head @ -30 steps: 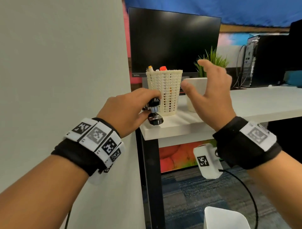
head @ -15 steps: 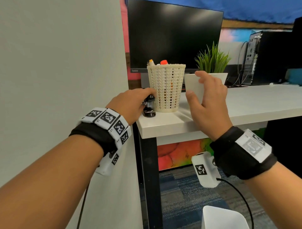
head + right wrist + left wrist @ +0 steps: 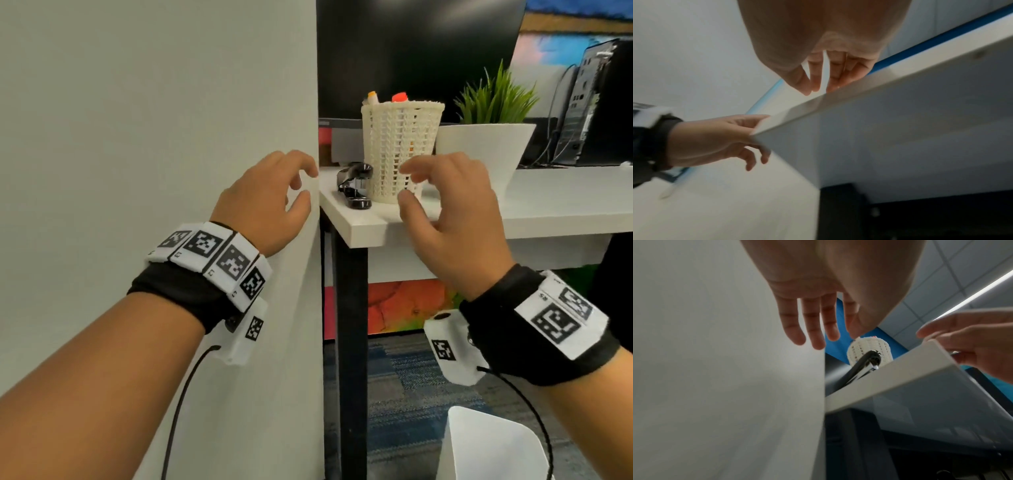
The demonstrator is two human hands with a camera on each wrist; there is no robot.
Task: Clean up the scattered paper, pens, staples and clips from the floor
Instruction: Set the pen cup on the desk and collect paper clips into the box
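A black and chrome stapler (image 3: 354, 186) lies on the white desk (image 3: 548, 202) at its left corner, touching the cream mesh pen cup (image 3: 400, 150) that holds markers with orange tips. In the left wrist view the stapler (image 3: 865, 366) pokes over the desk edge in front of the cup (image 3: 869, 348). My left hand (image 3: 270, 198) hovers left of the desk corner with loosely spread fingers and holds nothing. My right hand (image 3: 448, 219) hangs over the desk's front edge, fingers relaxed and empty, just right of the cup.
A grey partition wall (image 3: 154, 120) fills the left side. A black monitor (image 3: 418, 54) and a potted green plant (image 3: 489, 137) stand behind the cup. A black desk leg (image 3: 349, 342) runs down to blue carpet. A white bin (image 3: 493, 448) sits below my right arm.
My left hand has let go of the stapler, which now lies on the desk by the cup, and drew back left. My right hand lowered toward the desk edge.
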